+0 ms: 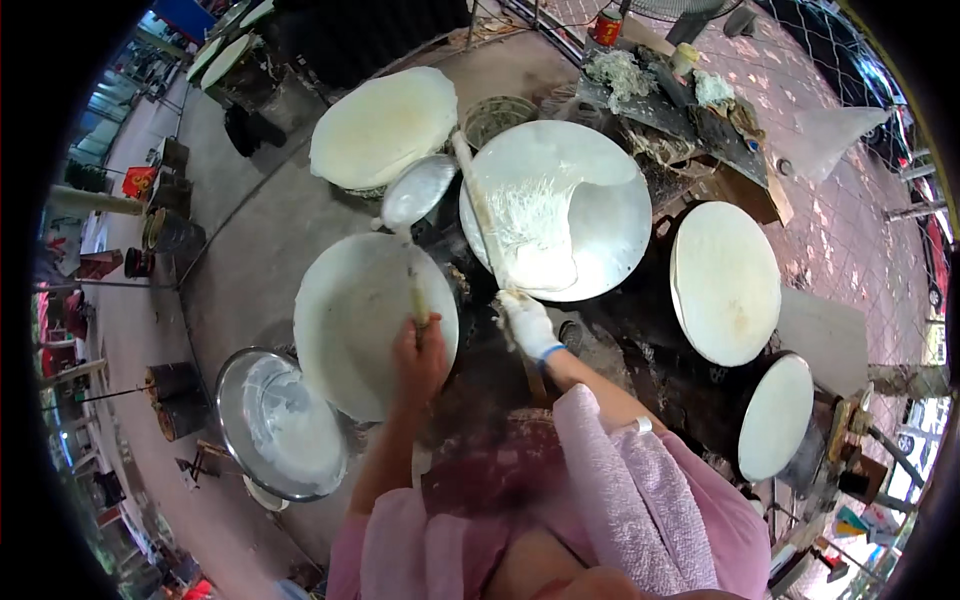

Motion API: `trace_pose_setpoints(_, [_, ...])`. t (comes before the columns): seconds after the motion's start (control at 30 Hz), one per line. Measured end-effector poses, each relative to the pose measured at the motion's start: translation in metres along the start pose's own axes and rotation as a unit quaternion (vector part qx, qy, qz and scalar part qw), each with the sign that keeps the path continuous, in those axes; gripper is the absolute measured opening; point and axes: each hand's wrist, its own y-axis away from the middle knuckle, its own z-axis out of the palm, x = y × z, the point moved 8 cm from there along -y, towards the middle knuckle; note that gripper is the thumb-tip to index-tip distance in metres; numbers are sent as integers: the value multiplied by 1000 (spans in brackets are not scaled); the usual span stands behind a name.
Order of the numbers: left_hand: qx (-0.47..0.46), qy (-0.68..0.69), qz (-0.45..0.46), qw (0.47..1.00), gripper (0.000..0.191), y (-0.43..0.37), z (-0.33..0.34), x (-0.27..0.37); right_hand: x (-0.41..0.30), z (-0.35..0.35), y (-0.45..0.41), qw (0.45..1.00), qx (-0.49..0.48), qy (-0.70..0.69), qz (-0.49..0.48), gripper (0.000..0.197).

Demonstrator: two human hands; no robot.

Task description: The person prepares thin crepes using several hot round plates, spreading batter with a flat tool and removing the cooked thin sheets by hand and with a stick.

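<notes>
My bare left hand [420, 349] grips the handle of a metal ladle [420, 191], whose shiny bowl points away from me. Beneath that arm is a large pale round disc [337, 322]. My right hand [529, 322], in a white knitted glove with a blue cuff, holds a long pale stick [478, 199]. That stick lies along the left side of a wide, shallow white pan [615, 225]. Stringy white batter [536, 232] covers the pan's left part and gathers thickly near my glove. A steel basin [223, 409] with white liquid stands at lower left.
Another pale disc [382, 127] lies beyond the ladle, near a bucket [499, 120]. Two pale round covers [727, 285] stand at right. Scraps and a red can [607, 27] sit on a dark board [637, 112]. Wire fencing [832, 247] runs along the right.
</notes>
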Motion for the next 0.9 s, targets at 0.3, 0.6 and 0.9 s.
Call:
trace_pose_setpoints(0.3, [0,-151,45,987,13,66,-82,-89,28,-75,45,964,246,83,50,47])
trace_pose_setpoints(0.6, [56,-26,-39,997,15,88,-46,-43,30,-110,58,932,188,310,-10,53])
trace_pose_setpoints(0.9, [96,-106,-22,990,17,104,2,-32,20,-151,55,930,41,344,-121,47])
